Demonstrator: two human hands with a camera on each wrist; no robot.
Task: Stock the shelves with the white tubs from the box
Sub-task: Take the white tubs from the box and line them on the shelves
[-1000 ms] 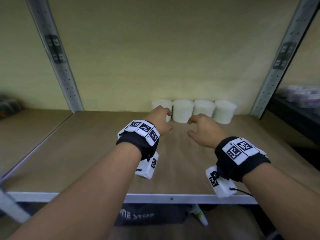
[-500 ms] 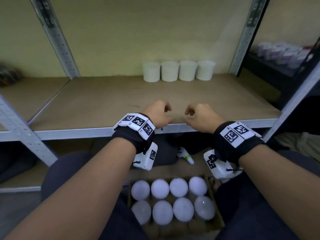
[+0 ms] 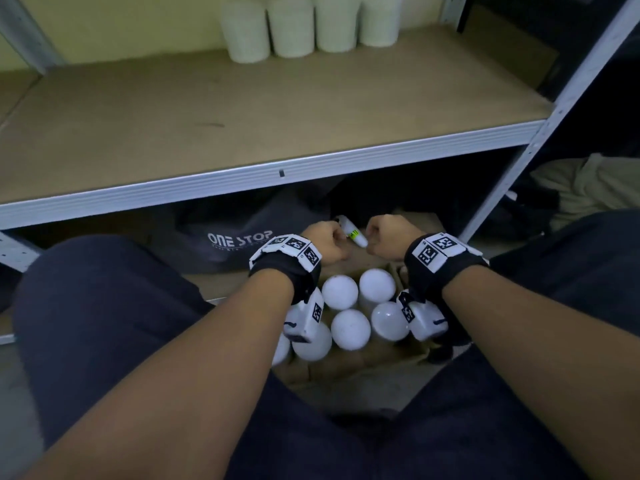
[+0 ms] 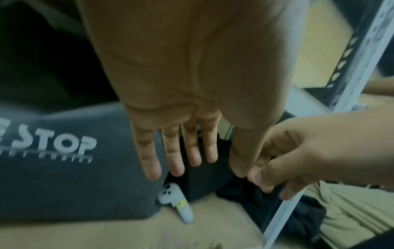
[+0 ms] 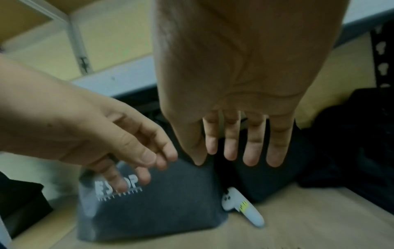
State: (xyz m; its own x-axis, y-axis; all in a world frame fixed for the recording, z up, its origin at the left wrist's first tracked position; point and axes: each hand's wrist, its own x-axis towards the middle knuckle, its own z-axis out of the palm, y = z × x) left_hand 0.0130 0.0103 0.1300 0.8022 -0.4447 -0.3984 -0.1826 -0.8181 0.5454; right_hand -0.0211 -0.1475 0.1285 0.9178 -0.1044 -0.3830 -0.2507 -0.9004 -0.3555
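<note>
Both empty: left hand, right hand, fingers loosely extended, poised over open cardboard box of round white plastic tubs; four tubs on wooden shelf, likely reaching for next pair

Your left hand and right hand hover, empty, above the box of white tubs; four tubs line the shelf.

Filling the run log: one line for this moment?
left hand empty | right hand empty | both above cardboard box of white tubs | shelf: four tubs
</note>
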